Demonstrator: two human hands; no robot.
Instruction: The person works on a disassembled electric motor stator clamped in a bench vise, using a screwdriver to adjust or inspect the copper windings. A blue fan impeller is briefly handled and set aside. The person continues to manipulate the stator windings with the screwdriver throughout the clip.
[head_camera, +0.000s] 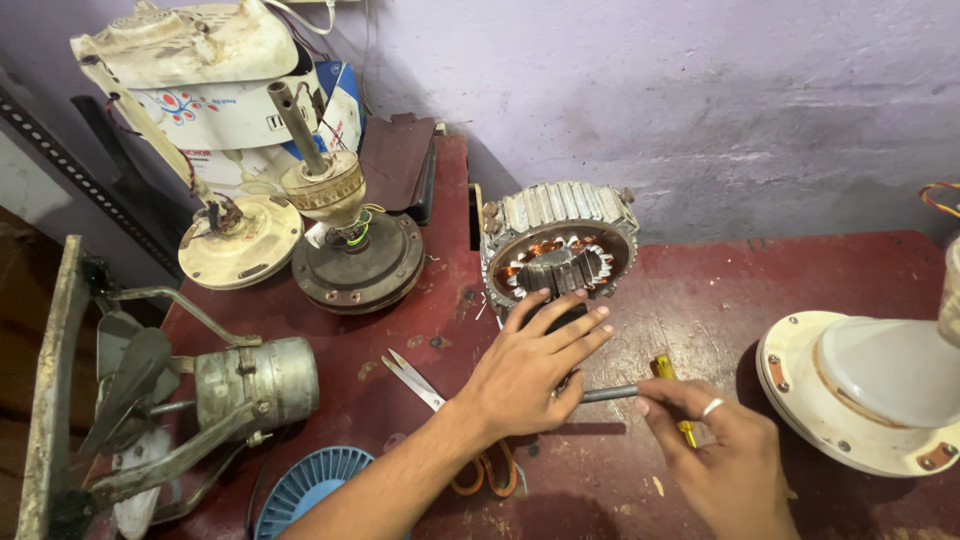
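1. L hand (530, 365): flat, fingers spread, palm down on the bench; fingertips touch the lower rim of the motor stator (558, 250). Grips nothing that I can see; it seems to steady the stator.

2. R hand (725, 450): closed on a grey metal rod (607, 393), pinched between thumb and forefingers, lying roughly level with its far end tucked under the L thumb. Ring on one finger.

3. Yellow-handled screwdriver (672, 388): on the bench just beside the R fingers, partly hidden by them (can't tell if it's held too).

4. Stator: round, ribbed grey shell, copper windings visible inside, leaning face-out at the back wall, touching the L fingertips. Already out of its housing, centre open. My read: strip-down well along, windings untouched, work on the core not far in.

5. Scissors (415, 378): blades open, near the L wrist; orange handles (492, 472) under the forearm.

6. Red workbench (700, 290): worn, scratched.

7. Further out, L side: brown ceiling-fan motor w/ downrod (345, 240), cream canopy plate (240, 240), small exhaust-fan motor on bracket (250, 385), blue fan grille (310, 485). R side: white fan housing (865, 390), well apart from the hands.
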